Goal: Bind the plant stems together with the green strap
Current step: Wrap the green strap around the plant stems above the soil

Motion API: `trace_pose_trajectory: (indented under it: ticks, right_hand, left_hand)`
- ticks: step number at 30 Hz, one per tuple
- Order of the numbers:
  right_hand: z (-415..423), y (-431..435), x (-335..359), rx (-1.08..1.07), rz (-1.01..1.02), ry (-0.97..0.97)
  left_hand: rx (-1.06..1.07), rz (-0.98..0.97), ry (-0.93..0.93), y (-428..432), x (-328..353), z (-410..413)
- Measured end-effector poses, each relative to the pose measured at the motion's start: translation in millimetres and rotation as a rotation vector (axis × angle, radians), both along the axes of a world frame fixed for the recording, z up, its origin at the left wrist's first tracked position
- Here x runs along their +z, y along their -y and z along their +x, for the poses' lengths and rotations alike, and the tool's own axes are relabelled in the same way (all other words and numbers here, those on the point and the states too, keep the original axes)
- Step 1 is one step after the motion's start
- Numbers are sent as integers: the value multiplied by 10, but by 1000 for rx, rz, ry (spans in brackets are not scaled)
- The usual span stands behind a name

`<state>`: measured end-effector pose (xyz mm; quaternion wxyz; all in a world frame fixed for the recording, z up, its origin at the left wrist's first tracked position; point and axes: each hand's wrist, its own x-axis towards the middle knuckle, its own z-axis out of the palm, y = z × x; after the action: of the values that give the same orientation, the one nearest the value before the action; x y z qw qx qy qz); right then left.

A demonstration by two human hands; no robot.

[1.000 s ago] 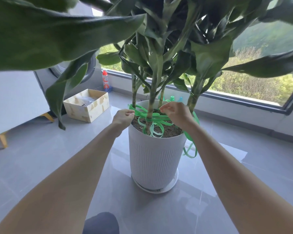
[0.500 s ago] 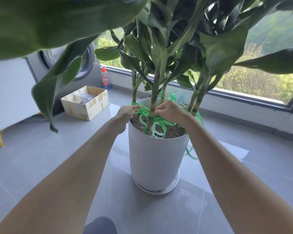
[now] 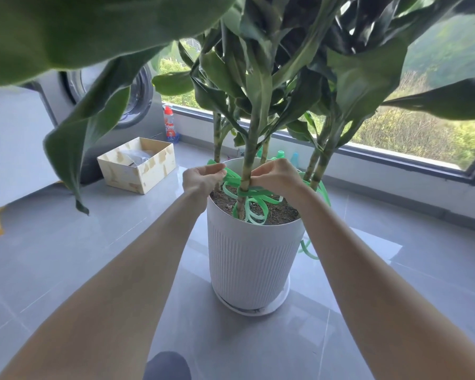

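My left hand [image 3: 203, 178] is over the left rim of the white ribbed pot [image 3: 252, 256], thumb and fingers closed in a pinch on the green strap [image 3: 255, 193]; my right hand [image 3: 279, 175] is curled close against the middle stem [image 3: 248, 165], its fingertips gripping the strap right beside it. The strap runs between my hands and wraps round that middle stem just above the soil [image 3: 281, 212]; loose loops of it lie on the soil, and a length trails over the pot's right rim and hangs down outside. The other plant stems [image 3: 320, 165] stand apart from the wrapped one; I cannot tell if the strap goes behind them. The pot stands in a saucer [image 3: 258, 311] on the grey tiled floor [image 3: 66, 256]; a cardboard box [image 3: 137, 171] sits off to the left.
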<state>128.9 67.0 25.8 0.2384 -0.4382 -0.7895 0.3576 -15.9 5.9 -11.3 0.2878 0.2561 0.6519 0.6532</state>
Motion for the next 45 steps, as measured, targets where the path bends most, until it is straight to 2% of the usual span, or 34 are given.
trace_pose_trajectory:
  ticks: [3,7,14,18,22,26,31,33,35,37,39,41,45]
  right_hand:
    - [-5,9,-3,-21,16,0]
    - [6,21,4,5,6,4]
    - [79,-15,74,-46,-51,-19]
    - [123,-37,87,-168,-29,-78]
    - [132,-24,100,-284,3,-129]
    - [155,-60,120,-359,-67,-218]
    - [308,-3,112,-409,-48,-247]
    - [361,38,100,-427,9,-217]
    - [405,68,93,-430,48,-183]
    - [450,91,108,-426,63,-167]
    - [507,103,132,-409,56,-173]
    - [580,97,157,-372,10,-186]
    - [781,83,216,-305,-89,-166]
  left_hand:
    - [91,41,-21,-26,-2,6]
    - [199,-38,11,-40,-7,-15]
    - [227,-103,3,-56,-83,-121]
    - [141,-199,-132,-110,-39,-78]
    - [126,-438,-315,-123,14,0]
    - [5,-490,-437,-80,62,27]
    - [36,-688,-663,99,128,1]
    - [37,-692,-720,172,148,-19]
    - [11,-608,-744,224,208,16]
    - [-84,-456,-646,269,304,131]
    - [-244,-294,-392,305,398,302]
    - [-376,-249,-237,335,447,456]
    - [-429,-282,-233,273,390,592]
